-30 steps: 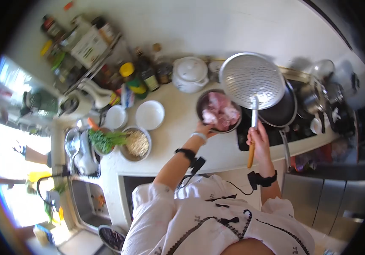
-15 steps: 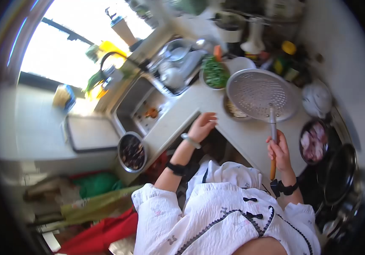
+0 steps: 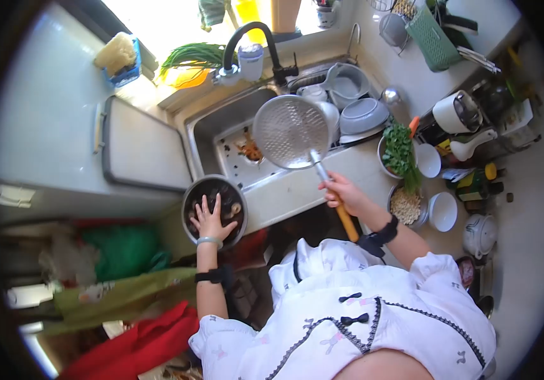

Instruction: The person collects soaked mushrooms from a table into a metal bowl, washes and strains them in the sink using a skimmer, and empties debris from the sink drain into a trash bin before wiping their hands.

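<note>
My left hand (image 3: 212,223) is spread open, palm down, over a round metal bowl (image 3: 244,214) at the counter's edge. Dark, wet-looking pieces (image 3: 218,189) lie in that bowl, and whether my fingertips touch them I cannot tell. In my right hand (image 3: 346,195) is a large long-handled strainer (image 3: 290,132), gripped where its metal shaft meets the wooden handle. The strainer's perforated round pan hovers over the right side of the sink (image 3: 205,136) and its front edge, with nothing visible in it.
Brown scraps (image 3: 250,151) and dark bits lie in the sink under a black curved tap (image 3: 253,26). A framed board (image 3: 145,149) lies to the left. Washed dishes (image 3: 362,119) crowd the sink's right. Beyond stand bowls of green herbs (image 3: 398,145) and pale beans (image 3: 405,208).
My view has turned left toward the sink. My left hand has moved left and down to the bowl of dark pieces. The strainer has moved from the right counter to over the sink edge.
</note>
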Motion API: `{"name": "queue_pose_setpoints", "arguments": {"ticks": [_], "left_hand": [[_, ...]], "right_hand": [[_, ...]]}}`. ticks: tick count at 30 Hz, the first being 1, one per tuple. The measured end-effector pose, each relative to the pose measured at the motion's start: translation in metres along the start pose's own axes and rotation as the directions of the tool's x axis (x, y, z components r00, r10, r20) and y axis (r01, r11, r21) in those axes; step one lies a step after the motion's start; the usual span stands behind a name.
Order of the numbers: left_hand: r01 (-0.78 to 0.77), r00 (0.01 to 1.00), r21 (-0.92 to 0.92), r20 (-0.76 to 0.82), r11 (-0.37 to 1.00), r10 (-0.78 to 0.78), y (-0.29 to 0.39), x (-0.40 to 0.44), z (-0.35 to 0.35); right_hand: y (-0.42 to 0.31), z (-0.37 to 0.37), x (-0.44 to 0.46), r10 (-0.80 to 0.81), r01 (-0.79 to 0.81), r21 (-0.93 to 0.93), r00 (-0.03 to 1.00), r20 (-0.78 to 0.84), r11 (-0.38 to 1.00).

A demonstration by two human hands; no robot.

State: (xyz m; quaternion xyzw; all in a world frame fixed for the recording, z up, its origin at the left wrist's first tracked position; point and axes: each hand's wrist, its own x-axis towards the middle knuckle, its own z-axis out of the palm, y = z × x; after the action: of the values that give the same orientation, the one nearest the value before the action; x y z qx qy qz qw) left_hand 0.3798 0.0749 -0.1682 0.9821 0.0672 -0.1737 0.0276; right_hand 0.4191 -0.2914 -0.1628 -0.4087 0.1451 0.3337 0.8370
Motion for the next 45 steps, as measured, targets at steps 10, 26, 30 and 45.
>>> {"name": "queue_pose_setpoints", "arguments": {"ticks": [10,26,30,45], "left_hand": [[-0.145,0.985,-0.037,0.092,0.989,0.147,-0.029,0.05,0.025],[0.11,0.982,-0.521,0.187,0.846,-0.013,0.003,0.067,-0.083],[0.355,0.928,-0.933,0.359,0.051,0.104,0.059,0.104,-0.091],[0.368,0.929,-0.73,0.314,-0.576,0.196,0.13,0.142,-0.08]], "right_hand": [[0.025,0.033,0.131,0.013,-0.019,-0.016,0.948,-0.319,1.0],[-0.012,0.081,0.201,-0.214,0.144,-0.508,0.974,-0.081,0.849],[0.017,0.094,0.21,-0.471,0.378,-0.671,0.881,0.048,0.638],[-0.16,0.068,0.251,-0.543,0.456,-0.87,0.69,0.479,-0.189]]}}
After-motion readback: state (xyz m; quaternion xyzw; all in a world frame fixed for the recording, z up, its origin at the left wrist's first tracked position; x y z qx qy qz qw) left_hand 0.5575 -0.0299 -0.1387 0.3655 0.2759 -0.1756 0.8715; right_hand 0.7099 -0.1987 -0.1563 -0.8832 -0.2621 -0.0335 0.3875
